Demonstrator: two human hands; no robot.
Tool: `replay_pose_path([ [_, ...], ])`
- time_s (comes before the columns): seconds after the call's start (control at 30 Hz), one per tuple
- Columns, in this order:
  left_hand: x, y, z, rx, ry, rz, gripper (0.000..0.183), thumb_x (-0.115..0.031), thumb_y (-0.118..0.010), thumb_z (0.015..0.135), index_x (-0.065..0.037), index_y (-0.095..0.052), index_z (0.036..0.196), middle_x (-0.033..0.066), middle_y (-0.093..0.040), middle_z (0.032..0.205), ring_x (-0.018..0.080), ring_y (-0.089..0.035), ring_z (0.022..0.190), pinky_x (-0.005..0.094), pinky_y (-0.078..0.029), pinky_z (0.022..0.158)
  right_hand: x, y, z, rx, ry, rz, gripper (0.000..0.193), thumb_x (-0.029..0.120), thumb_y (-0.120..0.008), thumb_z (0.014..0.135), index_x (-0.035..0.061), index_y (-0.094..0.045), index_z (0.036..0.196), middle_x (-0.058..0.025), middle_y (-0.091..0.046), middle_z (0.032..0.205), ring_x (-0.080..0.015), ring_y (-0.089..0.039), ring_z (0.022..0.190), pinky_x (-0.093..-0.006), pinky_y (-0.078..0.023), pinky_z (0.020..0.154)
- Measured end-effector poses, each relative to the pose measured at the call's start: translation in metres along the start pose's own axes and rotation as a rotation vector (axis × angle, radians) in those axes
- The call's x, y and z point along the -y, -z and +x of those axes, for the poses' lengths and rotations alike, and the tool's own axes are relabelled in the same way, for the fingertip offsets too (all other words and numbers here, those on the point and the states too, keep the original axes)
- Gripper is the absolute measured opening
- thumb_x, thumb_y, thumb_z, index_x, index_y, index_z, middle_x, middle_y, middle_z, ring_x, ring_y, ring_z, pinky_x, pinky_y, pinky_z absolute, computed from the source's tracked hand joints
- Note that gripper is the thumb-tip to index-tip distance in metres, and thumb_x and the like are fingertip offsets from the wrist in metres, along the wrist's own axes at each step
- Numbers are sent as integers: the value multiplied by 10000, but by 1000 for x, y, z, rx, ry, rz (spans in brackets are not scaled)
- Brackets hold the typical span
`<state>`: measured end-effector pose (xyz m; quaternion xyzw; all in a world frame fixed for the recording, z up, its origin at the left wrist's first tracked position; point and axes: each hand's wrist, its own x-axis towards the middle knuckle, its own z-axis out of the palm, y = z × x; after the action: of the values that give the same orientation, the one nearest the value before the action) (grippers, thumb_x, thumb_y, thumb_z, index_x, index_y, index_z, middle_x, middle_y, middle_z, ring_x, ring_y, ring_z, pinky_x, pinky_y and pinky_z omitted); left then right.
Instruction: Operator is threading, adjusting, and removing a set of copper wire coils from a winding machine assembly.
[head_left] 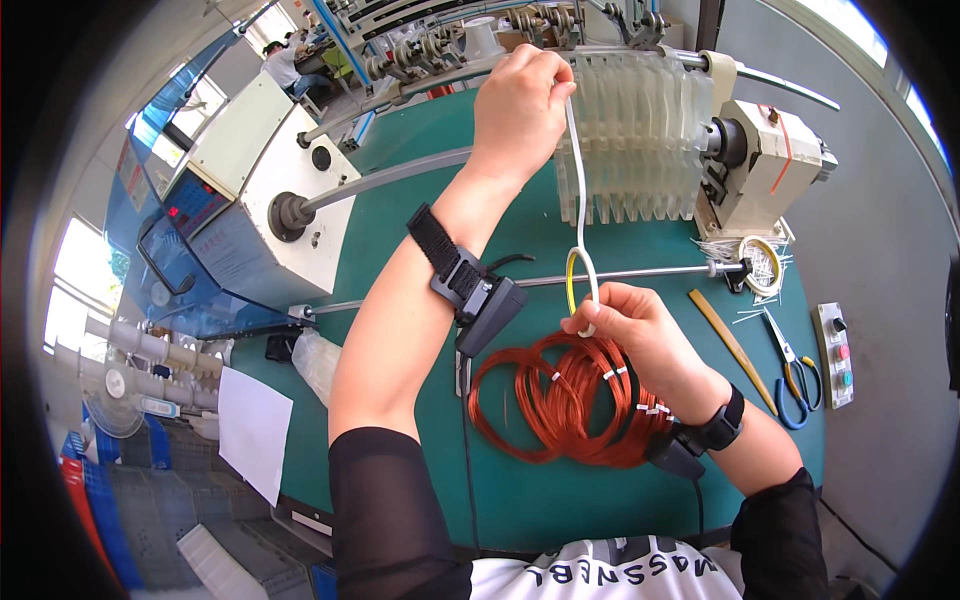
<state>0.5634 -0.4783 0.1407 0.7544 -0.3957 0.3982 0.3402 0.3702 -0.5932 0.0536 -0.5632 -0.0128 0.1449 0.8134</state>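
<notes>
My left hand (520,105) is raised at the far side of the bench, closed around the upper end of a thin white flexible tube (580,190). From there the tube hangs down to my right hand (645,335), which pinches its lower part. Just above the right fingers it bends into a small loop, yellowish along one side. Below that hand lie coils of reddish copper wire (570,405), tied with small white bands. To the right of the left hand stands a row of translucent ribbed plastic formers (635,135) on a shaft.
A white machine housing (255,165) stands on the left. Scissors (790,365), a yellowish flat stick (730,345) and a coil of white-yellow tubing (762,268) lie at the right, near a button box (835,355). A metal rod (620,277) crosses the green bench (420,250).
</notes>
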Motion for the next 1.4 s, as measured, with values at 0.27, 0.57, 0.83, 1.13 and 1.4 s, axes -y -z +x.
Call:
replay_pose_path([
  [0.27,16,-8,0,3,78,-38,191,-56,-664,785,-35,-553,939,89,-575,924,243,-576,769,356,-473,677,-7,3,17,-59,-18,-60,171,189,-559,935,33,-621,901,-41,-649,857,-87,-569,825,-246,-443,765],
  [0.57,12,-18,-53,175,267,-104,918,-110,-759,732,-97,-191,1453,167,-476,1302,238,-573,995,324,-516,769,12,22,31,-117,-49,-148,187,220,-520,946,74,-596,857,-3,-617,761,-98,-603,800,-256,-440,706],
  [0.83,6,-19,-55,107,338,-173,808,-111,-767,728,-66,-311,1395,140,-560,1228,235,-617,973,342,-514,831,12,27,18,-53,-54,-192,160,179,-554,930,33,-608,889,-6,-618,813,-87,-597,798,-234,-443,697],
  [1.13,11,-18,-58,189,308,-135,735,-104,-766,696,-21,-382,1318,173,-596,1114,294,-610,977,370,-508,818,12,29,29,-80,29,-167,120,135,-574,911,24,-607,881,-26,-631,826,-92,-600,813,-231,-438,703],
  [1.4,19,-21,-63,139,169,66,631,-79,-725,736,3,-406,1274,168,-601,965,325,-598,892,397,-506,744,60,50,55,-326,234,-347,146,79,-572,859,-10,-614,966,-37,-621,738,-126,-637,684,-224,-436,557],
])
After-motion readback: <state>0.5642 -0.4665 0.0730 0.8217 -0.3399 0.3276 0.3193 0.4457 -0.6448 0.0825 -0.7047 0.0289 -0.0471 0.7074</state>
